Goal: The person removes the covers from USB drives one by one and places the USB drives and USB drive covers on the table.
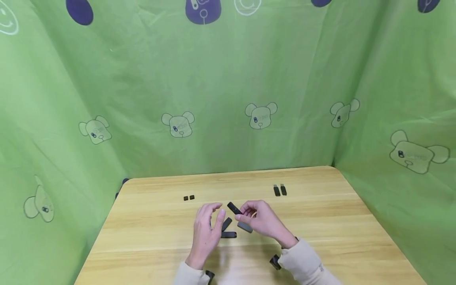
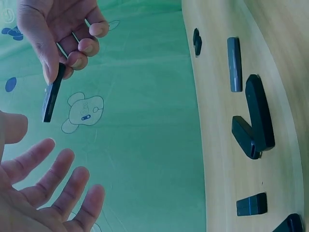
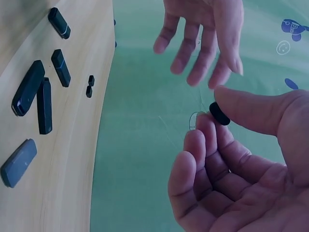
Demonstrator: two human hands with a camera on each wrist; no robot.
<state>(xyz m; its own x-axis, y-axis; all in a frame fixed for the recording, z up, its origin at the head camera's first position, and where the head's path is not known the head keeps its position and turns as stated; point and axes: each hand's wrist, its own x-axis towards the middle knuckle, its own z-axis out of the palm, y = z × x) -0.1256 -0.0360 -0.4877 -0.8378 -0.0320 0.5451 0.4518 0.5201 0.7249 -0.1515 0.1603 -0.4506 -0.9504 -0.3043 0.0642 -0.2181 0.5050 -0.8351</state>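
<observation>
My right hand (image 1: pixel 261 217) pinches a black USB stick (image 1: pixel 234 208) between thumb and index finger, raised above the table. The stick looks long and flat in the left wrist view, and in the right wrist view only its end (image 3: pixel 219 114) shows. My left hand (image 1: pixel 207 229) is held across from it, fingers spread and apart from the stick, holding nothing. Below and between the hands lie a black stick (image 1: pixel 227 224), another black stick (image 1: pixel 229 234) and a grey one (image 1: pixel 245 227). The two black ones meet at an angle.
Two small black caps (image 1: pixel 189 198) lie side by side toward the back left of the wooden table (image 1: pixel 149 221). Two USB sticks (image 1: pixel 280 190) with bare metal plugs lie at the back right. A green curtain (image 1: pixel 221 79) with bear prints hangs around the table.
</observation>
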